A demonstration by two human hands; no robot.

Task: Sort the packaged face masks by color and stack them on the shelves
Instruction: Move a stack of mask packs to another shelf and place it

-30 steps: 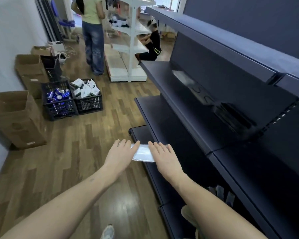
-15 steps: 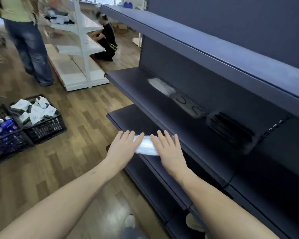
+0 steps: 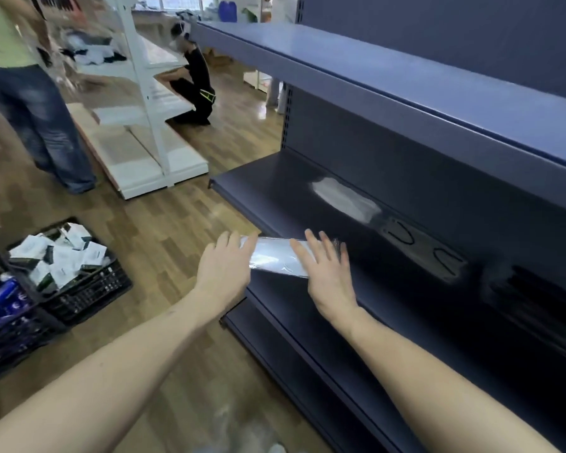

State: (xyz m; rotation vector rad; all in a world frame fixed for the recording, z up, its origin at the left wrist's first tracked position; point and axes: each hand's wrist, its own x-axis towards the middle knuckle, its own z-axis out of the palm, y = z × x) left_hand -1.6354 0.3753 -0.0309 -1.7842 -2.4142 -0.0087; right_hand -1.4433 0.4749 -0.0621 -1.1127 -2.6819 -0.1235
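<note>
Both hands were out in front at the edge of the dark middle shelf (image 3: 262, 188), with a packaged white mask (image 3: 276, 260) held flat between them. The left hand (image 3: 224, 273) had its fingers mostly straight and lying over the left end of the packet; whether a thumb was tucked underneath I couldn't tell. The right hand (image 3: 329, 276) was spread, fingers straight and a bit fanned, resting on top of the right end — more pressing than gripping, as far as I could see. The packet sat right at the shelf's front lip, roughly level.

Further back on that same shelf lay another white mask packet (image 3: 343, 199), then just beside it to the right a clear packet with dark ear loops (image 3: 422, 248), and past that a dark stack (image 3: 533, 299) too blurry to read.

On the wood floor to the left were two black crates side by side — one (image 3: 92, 289) full of white-and-dark packets, the other (image 3: 0, 325) holding blue cans. Someone in jeans (image 3: 36, 116) stood by a white shelving unit (image 3: 144, 103), and another person in black (image 3: 195, 83) crouched behind it.
</note>
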